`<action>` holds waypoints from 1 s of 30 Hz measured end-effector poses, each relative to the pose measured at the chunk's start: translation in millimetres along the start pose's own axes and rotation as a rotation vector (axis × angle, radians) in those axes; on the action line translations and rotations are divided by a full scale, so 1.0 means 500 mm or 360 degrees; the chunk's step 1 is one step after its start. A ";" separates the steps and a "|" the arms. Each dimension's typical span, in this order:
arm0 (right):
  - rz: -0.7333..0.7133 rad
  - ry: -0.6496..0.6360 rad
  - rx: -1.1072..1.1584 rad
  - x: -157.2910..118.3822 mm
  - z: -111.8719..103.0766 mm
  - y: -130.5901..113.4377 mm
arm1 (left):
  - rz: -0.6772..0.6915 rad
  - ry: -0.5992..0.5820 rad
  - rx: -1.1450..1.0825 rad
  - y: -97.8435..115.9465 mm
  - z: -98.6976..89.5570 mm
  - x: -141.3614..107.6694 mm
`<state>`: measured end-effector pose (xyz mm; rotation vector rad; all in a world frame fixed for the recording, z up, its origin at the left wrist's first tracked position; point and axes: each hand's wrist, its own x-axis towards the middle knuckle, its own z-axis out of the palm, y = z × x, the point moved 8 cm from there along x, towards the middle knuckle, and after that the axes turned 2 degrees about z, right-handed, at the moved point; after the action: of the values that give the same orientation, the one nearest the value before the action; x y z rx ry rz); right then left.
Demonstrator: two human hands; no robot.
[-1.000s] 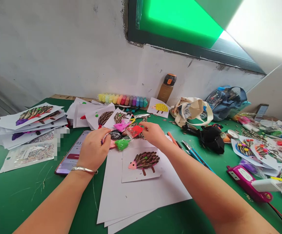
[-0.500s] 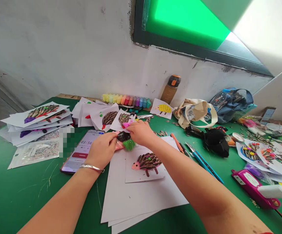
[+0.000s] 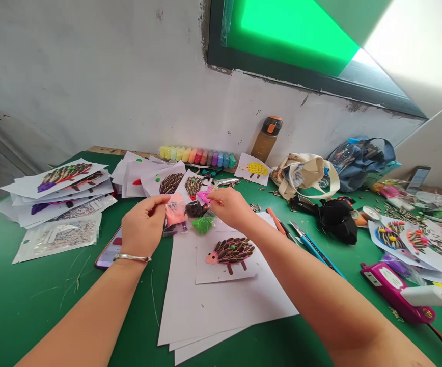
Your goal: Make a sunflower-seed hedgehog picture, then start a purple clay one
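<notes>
Salmon-coloured packet (image 3: 175, 210) is pinched at its upper left edge between the left hand's (image 3: 142, 224) thumb and fingers, its bulk right of and below the grip. The right hand (image 3: 230, 204) is clamped on a pink packet's (image 3: 204, 194) right end; a black packet (image 3: 194, 208) and green packet (image 3: 203, 224) sit between both hands.

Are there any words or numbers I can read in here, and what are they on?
None can be read clearly.
Peach-pink packet in the left hand: dark print, too small and blurred.
Nearby phone: mostly hidden behind that hand, nothing legible.
Bead packet: pale patch, too blurred to tell if there's writing.
Magenta device: pale label, too blurred.
Bottle: faint marks, too small.
</notes>
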<state>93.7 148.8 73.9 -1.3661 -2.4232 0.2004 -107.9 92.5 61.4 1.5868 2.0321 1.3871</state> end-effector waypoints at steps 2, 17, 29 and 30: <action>-0.0021 -0.0014 0.0056 0.001 -0.002 -0.011 | -0.0021 0.0057 -0.0065 0.000 -0.009 0.001; 0.0418 -0.0086 0.1678 0.031 0.038 -0.015 | 0.0203 0.0109 -0.0644 0.063 -0.018 -0.032; 0.0344 -0.0160 0.1607 -0.077 -0.028 -0.034 | -0.0322 -0.0871 -0.1125 0.075 0.090 -0.082; 0.0341 -0.0164 0.1612 -0.088 -0.028 -0.031 | -0.0321 -0.0916 -0.1110 0.084 0.095 -0.091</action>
<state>107.2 102.7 81.2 -1.0895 -1.7401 1.3483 -32.0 78.6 52.0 1.2253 1.1579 1.1864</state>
